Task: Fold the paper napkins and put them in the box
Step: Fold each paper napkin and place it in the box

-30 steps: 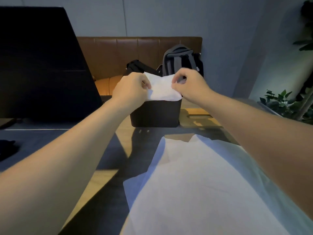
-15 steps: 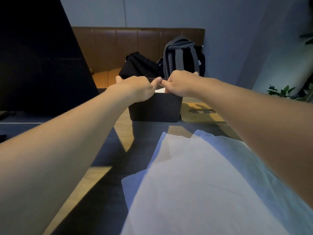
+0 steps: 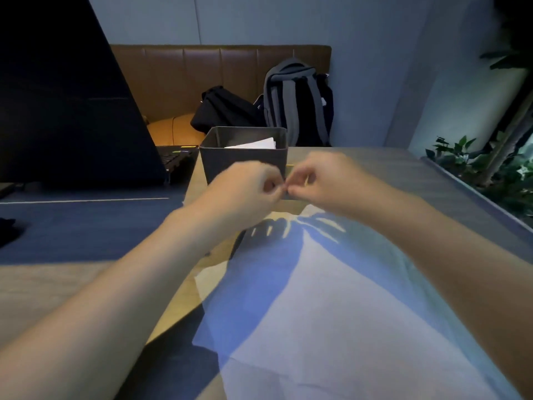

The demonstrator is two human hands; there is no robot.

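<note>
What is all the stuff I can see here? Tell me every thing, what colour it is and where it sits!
box: one, dark grey, on the table ahead of the hands
folded napkin: one, white, inside the box
flat napkins: a loose pile, white, on the near table
table: one, light wood
laptop: one, black, left, open
backpack: one, grey and black, on the bench
black bag: one, beside the backpack
bench: one, brown, behind the table
plants: green, far right
left hand: one, fingers curled, blurred, holds nothing visible
right hand: one, fingers curled, blurred, holds nothing visible
</note>
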